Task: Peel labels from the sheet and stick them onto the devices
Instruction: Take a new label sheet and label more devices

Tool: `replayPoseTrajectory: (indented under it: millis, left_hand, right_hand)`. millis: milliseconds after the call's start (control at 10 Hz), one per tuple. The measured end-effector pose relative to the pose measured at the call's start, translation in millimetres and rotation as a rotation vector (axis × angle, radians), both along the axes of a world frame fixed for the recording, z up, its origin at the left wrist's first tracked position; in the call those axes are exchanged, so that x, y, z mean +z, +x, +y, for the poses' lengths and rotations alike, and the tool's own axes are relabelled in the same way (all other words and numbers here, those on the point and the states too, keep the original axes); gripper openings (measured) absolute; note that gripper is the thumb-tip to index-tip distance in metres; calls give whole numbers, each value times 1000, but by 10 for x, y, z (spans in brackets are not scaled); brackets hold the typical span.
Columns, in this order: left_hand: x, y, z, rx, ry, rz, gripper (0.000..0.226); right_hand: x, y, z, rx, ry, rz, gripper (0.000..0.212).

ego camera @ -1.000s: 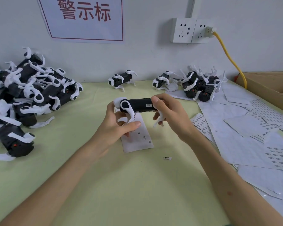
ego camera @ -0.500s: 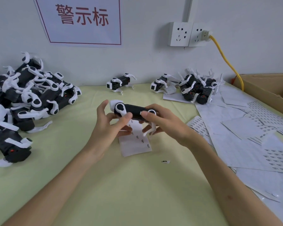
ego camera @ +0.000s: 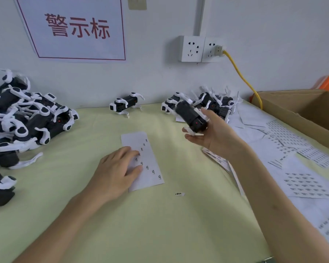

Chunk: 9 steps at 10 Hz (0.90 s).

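My right hand [ego camera: 212,138] holds a black device with white legs [ego camera: 190,116] in the air, palm up, just in front of the small heap of devices [ego camera: 219,103] at the back right. The device is blurred. My left hand [ego camera: 118,168] rests flat, fingers straight, on the left half of the white label sheet [ego camera: 137,138] lying mid-table. A column of small printed labels runs down the sheet's right side. One loose label [ego camera: 179,194] lies on the green table below the sheet.
A large pile of the same devices [ego camera: 27,120] fills the left side. A single device [ego camera: 125,104] stands by the wall. Used and full label sheets [ego camera: 304,181] cover the right side, beside an open cardboard box [ego camera: 302,112]. A yellow cable [ego camera: 241,76] hangs from the wall socket.
Both hands held the device over the sheet. Now my left hand has let go and dropped onto the sheet, and my right hand has carried the device up and right.
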<state>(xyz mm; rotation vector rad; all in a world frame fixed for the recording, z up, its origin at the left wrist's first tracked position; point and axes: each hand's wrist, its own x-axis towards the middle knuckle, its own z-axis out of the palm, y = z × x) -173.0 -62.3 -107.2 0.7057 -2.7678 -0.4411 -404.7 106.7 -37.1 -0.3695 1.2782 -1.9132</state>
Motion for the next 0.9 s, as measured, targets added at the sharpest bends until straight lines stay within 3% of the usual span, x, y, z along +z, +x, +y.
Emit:
replayPoseTrajectory:
  millis: [100,200,300,400,500,700,900]
  left_hand:
    - [-8,-14,0,4,-29,-11,45]
    - [-28,-32,16,9,-48,-21,46]
    - [-34,-39,27,9,-64,-22,47]
    - [-50,-51,11,-2,-61,-4,47]
    - [-84,-70,-10,-15,-65,-5,48]
    - [-101,-86,-18,49,-45,-33,52]
    - [-75,-85,11,66,-135,-60,56]
  right_hand:
    - [235,-384,263,-199,-159,-48,27]
    - [498,-697,750,-733,-150,206,69]
    - [569,-1165,1146,-486,-395,-140,74]
    - [433,-1399,1080,-686,-122,-110,54]
    - [265,-1178,747,-573,14,43,32]
    - [-49,-54,-276,-1,310,567,25]
    - [-112,974,-1103,362,321,1156,18]
